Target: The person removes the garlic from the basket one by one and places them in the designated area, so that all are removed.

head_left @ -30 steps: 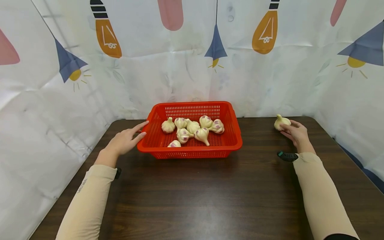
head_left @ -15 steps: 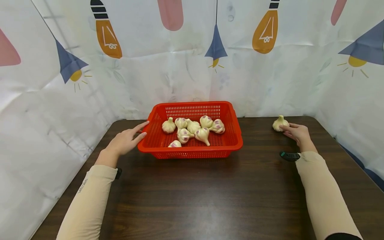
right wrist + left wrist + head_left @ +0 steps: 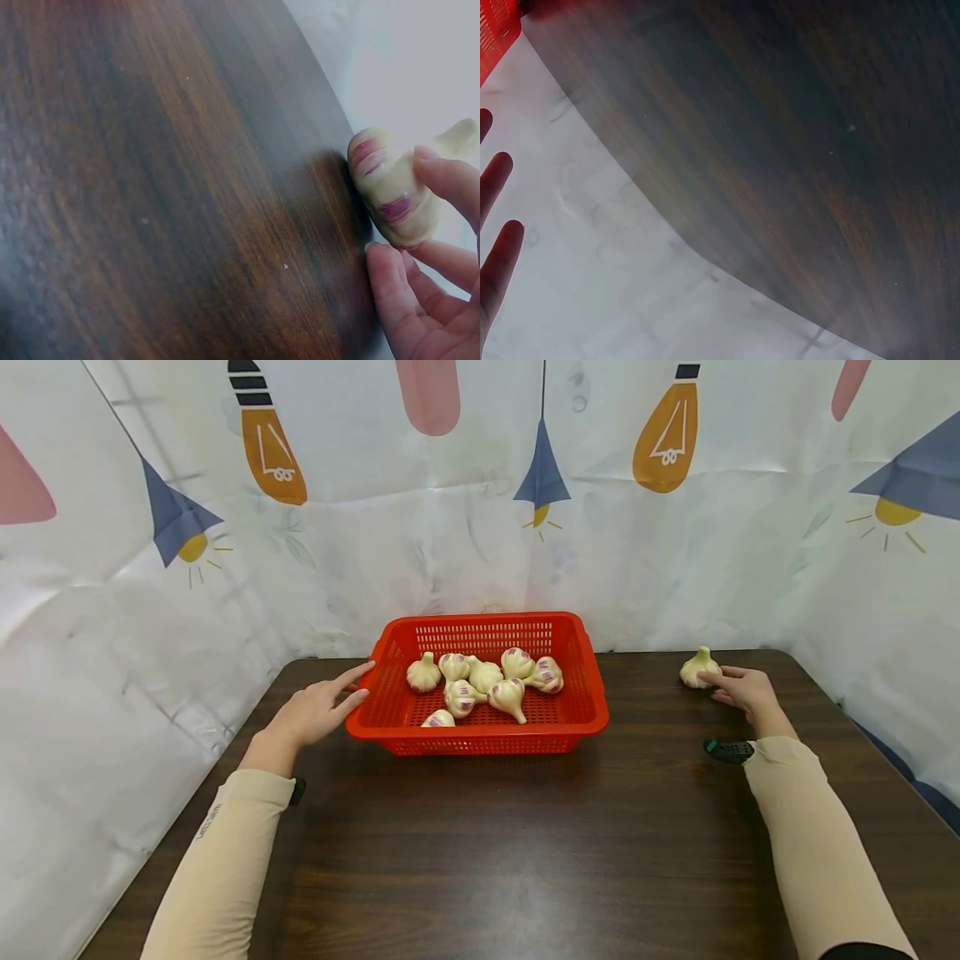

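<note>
Cream garlic [image 3: 695, 672] in the right hand [image 3: 750, 691] points nearly upright, stem up.

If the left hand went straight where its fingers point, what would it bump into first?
Most likely the red basket. The left hand points at its left side and may be touching it; depth is unclear.

Loc. type unclear: printed cloth [image 3: 480, 560] behind tbl [image 3: 420, 843].

Small dark lettering [image 3: 209, 821] on the left sleeve [image 3: 225, 868], too small to read, no legible text
</note>
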Tool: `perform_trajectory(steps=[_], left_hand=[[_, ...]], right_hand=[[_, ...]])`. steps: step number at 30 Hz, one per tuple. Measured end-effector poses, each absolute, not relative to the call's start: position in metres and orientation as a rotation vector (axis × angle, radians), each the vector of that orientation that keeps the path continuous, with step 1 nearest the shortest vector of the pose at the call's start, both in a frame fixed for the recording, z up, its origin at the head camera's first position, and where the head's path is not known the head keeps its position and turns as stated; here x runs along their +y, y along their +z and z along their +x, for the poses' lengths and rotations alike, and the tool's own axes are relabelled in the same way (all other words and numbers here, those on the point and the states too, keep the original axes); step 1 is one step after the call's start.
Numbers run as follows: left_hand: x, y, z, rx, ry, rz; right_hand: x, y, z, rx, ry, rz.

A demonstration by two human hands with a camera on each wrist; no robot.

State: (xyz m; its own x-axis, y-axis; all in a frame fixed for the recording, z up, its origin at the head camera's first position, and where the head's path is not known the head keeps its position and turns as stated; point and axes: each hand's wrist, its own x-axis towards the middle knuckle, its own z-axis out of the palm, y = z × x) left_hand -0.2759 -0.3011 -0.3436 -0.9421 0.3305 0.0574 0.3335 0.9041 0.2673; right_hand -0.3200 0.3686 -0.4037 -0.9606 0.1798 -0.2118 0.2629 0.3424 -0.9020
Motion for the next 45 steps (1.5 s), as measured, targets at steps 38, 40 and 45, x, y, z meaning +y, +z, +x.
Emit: perform_trajectory(steps=[38,40,45], left_hand=[[-0.301,-0.342,-0.278,-3.048,-0.391,-0.552],[-0.301,-0.342,-0.278,-3.053,-0.387,-0.552],[-0.302,-0.343,-0.277,-3.057,-0.385,-0.541]], right_hand=[[0.361,-0.338,-0.293,2.775,-1.715,-0.072],[0.355,-0.332,-0.292,2.82,-1.646,-0.101],[0.339,-0.319,-0.292,2.79,-1.677,-0.187]])
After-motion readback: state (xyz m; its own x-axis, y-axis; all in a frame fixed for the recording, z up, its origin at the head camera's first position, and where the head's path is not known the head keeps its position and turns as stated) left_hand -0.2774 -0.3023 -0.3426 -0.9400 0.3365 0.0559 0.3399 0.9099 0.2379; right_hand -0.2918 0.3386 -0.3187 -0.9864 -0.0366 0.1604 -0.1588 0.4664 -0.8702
